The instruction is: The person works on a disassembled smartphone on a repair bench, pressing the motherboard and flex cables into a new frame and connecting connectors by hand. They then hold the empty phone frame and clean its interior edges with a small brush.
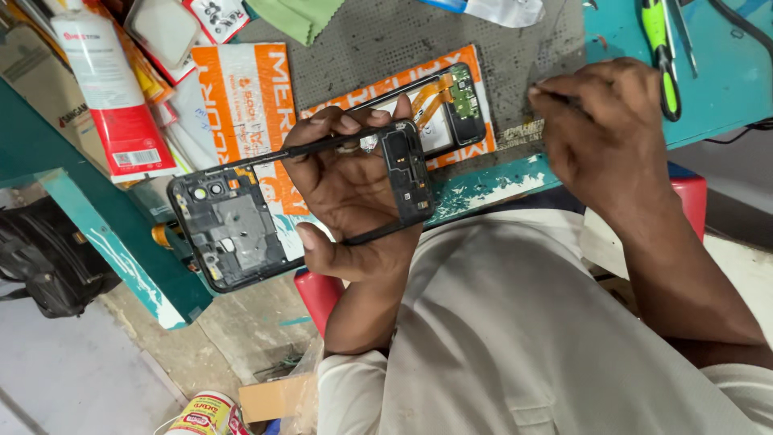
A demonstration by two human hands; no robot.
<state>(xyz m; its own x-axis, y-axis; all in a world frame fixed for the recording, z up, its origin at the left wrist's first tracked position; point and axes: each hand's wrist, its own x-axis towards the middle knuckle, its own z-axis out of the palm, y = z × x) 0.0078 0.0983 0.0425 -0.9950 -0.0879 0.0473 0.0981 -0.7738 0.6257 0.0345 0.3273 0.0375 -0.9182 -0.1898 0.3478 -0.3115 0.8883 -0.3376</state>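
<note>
A white squeeze bottle [101,80] with a red label lies at the far left of the teal counter [483,187]. The left hand [354,189] grips a black phone mid-frame [241,229], held above the counter's edge. Behind it lies an opened phone [451,105] with orange flex cables. The right hand [600,133] is clenched on a thin dark tool [555,98], beside green-handled pliers [662,48].

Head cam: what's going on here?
A person holds a black plastic phone middle frame, stripped of its screen, in the left hand, fingers through its open centre, above the edge of a teal painted workbench. The right hand rests on the bench by a grey perforated mat, pinching a thin dark tool too small to identify. A second opened black phone with orange flex cables lies on the mat. Green-handled pliers lie further back.
</note>
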